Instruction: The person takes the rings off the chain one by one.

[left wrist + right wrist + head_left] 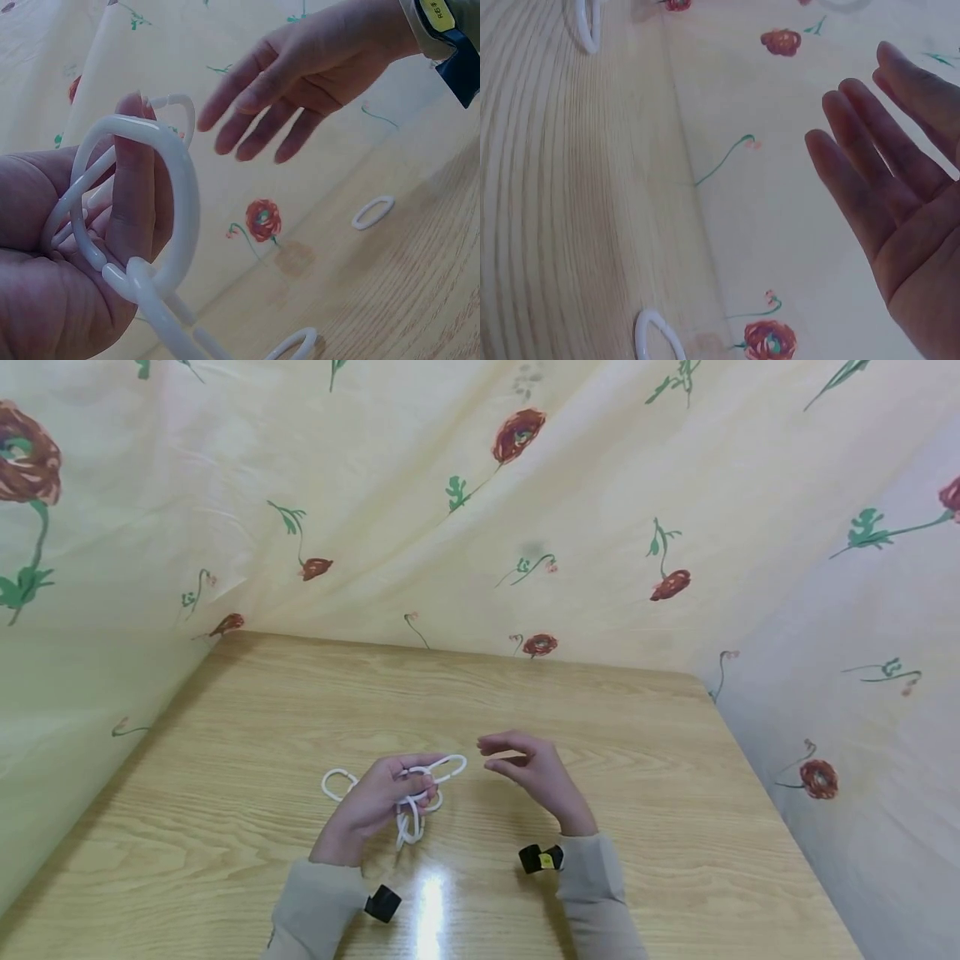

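Between its thumb and fingers my left hand (372,799) holds several white plastic chain links (412,837), some hooked through one another. One link sticks out to the right past the fingertips, and others hang below the palm. A large oval link (186,210) encircles a finger in the left wrist view. My right hand (542,774) hovers a short way to the right, thumb and fingers apart, holding nothing. In the right wrist view its fingers (851,184) are spread and loosely straight.
A white link (325,783) lies on the wooden table (637,743), left of my left hand. The left wrist view shows another separate link (356,218) on the wood. Flower-printed cloth (390,510) surrounds the table at the back and sides.
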`<state>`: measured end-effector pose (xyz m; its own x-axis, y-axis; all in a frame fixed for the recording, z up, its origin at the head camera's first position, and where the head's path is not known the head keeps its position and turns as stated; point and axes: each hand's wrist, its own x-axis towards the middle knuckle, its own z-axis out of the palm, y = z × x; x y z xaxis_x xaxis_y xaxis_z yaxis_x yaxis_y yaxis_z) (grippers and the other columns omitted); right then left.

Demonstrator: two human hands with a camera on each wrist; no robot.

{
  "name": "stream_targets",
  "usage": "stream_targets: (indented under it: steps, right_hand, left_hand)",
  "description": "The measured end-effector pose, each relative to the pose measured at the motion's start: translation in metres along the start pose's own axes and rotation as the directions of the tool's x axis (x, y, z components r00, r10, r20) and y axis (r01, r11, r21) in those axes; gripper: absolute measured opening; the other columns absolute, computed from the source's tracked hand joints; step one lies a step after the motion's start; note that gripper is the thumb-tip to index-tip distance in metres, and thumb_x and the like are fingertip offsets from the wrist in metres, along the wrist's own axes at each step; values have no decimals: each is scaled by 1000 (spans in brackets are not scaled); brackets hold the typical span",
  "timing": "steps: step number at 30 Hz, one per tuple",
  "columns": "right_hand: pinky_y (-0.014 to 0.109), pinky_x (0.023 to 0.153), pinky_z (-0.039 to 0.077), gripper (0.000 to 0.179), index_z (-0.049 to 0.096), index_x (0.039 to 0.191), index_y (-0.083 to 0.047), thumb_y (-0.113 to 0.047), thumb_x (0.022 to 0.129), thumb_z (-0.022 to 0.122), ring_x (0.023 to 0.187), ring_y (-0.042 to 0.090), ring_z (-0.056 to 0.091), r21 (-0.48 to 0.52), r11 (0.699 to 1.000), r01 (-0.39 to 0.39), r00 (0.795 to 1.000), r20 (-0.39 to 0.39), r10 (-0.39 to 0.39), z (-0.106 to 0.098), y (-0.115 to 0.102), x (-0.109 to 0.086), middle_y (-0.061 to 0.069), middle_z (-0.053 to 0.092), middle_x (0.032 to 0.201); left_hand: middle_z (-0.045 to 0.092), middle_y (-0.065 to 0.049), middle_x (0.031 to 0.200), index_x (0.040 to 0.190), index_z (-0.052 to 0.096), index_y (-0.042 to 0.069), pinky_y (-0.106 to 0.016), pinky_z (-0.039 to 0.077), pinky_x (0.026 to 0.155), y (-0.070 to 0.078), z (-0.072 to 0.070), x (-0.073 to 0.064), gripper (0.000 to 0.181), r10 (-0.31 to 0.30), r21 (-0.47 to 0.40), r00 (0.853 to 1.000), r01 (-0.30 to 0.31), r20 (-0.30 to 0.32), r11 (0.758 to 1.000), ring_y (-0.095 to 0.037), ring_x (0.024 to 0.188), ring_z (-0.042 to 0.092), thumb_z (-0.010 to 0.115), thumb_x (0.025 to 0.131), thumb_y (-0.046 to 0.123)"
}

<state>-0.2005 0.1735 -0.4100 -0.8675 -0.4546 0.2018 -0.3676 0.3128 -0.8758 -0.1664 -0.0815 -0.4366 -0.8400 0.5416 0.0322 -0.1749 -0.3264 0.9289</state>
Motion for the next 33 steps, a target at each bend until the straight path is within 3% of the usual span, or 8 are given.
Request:
stream_targets:
  steps: [7,13,19,26,33]
  right_hand:
    - [27,82,60,35,64,120,4,-7,87,70,103,17,68,65,998,-7,998,61,3,7,-12,1,19,68,115]
    - [26,83,60,37,63,122,4,-8,87,70,100,0,64,92,996,-8,992,124,-4,11,-16,2,22,67,115]
    - [25,82,59,37,64,122,1,-10,88,70,99,1,63,89,996,-14,992,127,3,11,-17,1,20,68,115]
    - [25,80,60,36,65,121,-1,-9,87,71,100,2,63,68,997,-20,993,115,12,12,-17,1,17,68,116]
    - [26,79,60,36,65,120,-1,-6,86,72,102,10,63,79,997,-4,995,98,-3,14,-20,1,18,67,114]
  left_hand:
    - [64,7,76,140,27,-21,-14,55,60,3,3,2,56,-10,22,1000,10,5,1000,-2,66,60,53,97,3]
    - [63,4,78,139,33,-19,-16,56,60,6,5,2,51,5,92,1000,-5,2,996,-5,66,60,54,97,1]
    - [64,-3,79,140,39,-14,-18,56,59,13,7,3,50,7,206,1000,-7,3,979,-7,65,60,56,96,4]
    - [65,-4,81,140,45,-4,-23,59,61,26,8,5,47,-20,372,1000,17,4,928,-13,67,64,57,96,5]
    - [65,-6,83,138,45,-4,-22,56,58,35,9,8,44,-31,423,999,22,14,906,-13,66,62,57,96,5]
